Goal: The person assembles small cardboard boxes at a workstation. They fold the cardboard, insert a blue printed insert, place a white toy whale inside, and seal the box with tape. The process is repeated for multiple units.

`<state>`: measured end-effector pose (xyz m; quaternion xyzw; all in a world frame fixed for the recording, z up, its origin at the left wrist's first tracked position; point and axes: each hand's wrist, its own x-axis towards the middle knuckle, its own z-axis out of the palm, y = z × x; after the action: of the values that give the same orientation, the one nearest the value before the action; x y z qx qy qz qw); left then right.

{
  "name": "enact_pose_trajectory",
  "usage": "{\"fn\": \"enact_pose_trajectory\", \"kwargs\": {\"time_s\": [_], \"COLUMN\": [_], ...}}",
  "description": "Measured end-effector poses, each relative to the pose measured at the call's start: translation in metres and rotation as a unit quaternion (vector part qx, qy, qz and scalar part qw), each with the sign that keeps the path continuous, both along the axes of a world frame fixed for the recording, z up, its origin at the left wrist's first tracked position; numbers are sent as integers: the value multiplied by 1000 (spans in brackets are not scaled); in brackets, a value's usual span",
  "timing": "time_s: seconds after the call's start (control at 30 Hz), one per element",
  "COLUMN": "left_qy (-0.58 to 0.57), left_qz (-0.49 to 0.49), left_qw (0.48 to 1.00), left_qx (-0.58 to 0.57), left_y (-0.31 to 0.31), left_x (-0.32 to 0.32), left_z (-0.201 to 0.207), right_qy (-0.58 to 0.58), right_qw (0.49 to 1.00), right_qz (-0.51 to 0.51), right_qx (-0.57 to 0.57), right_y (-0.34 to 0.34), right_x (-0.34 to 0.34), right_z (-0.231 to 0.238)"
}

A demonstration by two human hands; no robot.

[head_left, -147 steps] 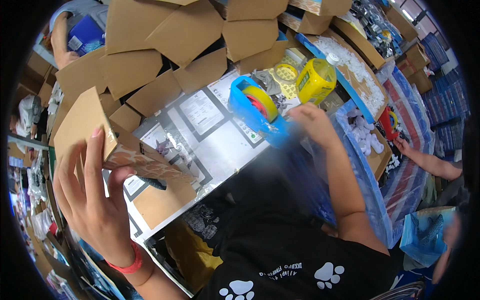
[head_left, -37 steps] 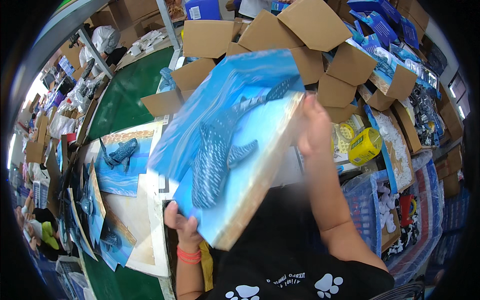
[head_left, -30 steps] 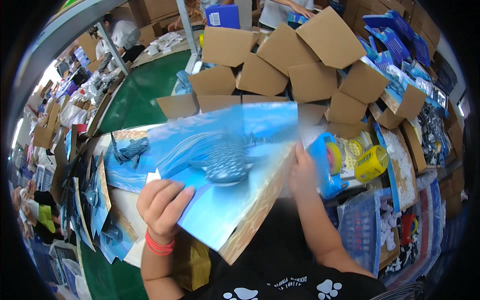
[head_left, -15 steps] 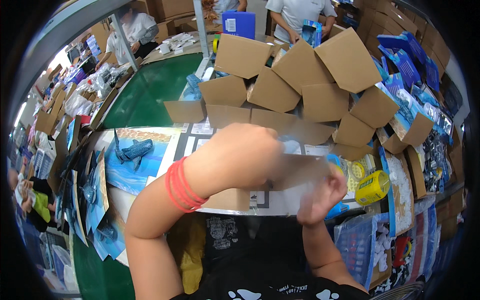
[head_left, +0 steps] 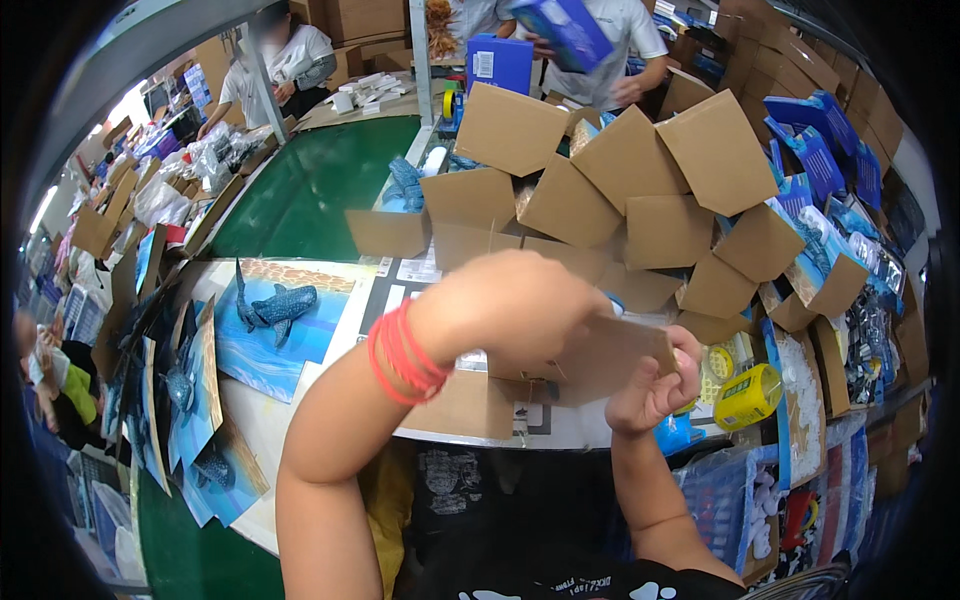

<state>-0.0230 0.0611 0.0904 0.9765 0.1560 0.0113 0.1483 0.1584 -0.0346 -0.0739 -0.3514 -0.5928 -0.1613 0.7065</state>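
A piece of brown cardboard (head_left: 625,358) is held up in front of me, blurred by motion. My right hand (head_left: 658,385) pinches its right edge, thumb on the near side. My left hand (head_left: 515,305), with red bands round the wrist, is curled at the cardboard's upper left; its fingertips are hidden. A bit of something light blue shows beside them. Below the left wrist, more brown cardboard (head_left: 460,405) lies on the table. To the left, a dark blue spotted whale shark toy (head_left: 280,306) rests on a sea-printed backing card (head_left: 262,360).
Brown cardboard pieces (head_left: 600,165) stand crowded along the far side. More backing cards with sharks (head_left: 195,430) lean at the left. A yellow canister (head_left: 748,397) lies at the right, by a tray of white bits (head_left: 797,370). Co-workers stand beyond; one holds a blue box (head_left: 563,32).
My right hand has closed on the cardboard's right edge. My left hand has shifted slightly right, and the view has moved a little. A co-worker across the table has raised a blue box.
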Motion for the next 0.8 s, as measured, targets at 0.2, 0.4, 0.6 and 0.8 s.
{"fn": "enact_pose_trajectory", "kwargs": {"time_s": [0.2, 0.4, 0.6, 0.8], "left_qy": [8, -144, -141, -184], "left_qz": [-29, 33, 34, 6], "left_qw": [999, 977, 971, 958], "left_qx": [-40, 151, 189, 220], "left_y": [29, -23, -28, -40], "left_x": [9, -13, -21, -2], "left_z": [6, -22, -27, -39], "right_qy": [-92, -62, -91, -41], "right_qw": [991, 998, 982, 997], "right_qz": [-65, 2, -26, -63], "right_qx": [-79, -31, -163, -24], "right_y": [0, 0, -16, -1], "right_x": [-10, -23, -35, -28], "right_z": [19, 11, 25, 16]}}
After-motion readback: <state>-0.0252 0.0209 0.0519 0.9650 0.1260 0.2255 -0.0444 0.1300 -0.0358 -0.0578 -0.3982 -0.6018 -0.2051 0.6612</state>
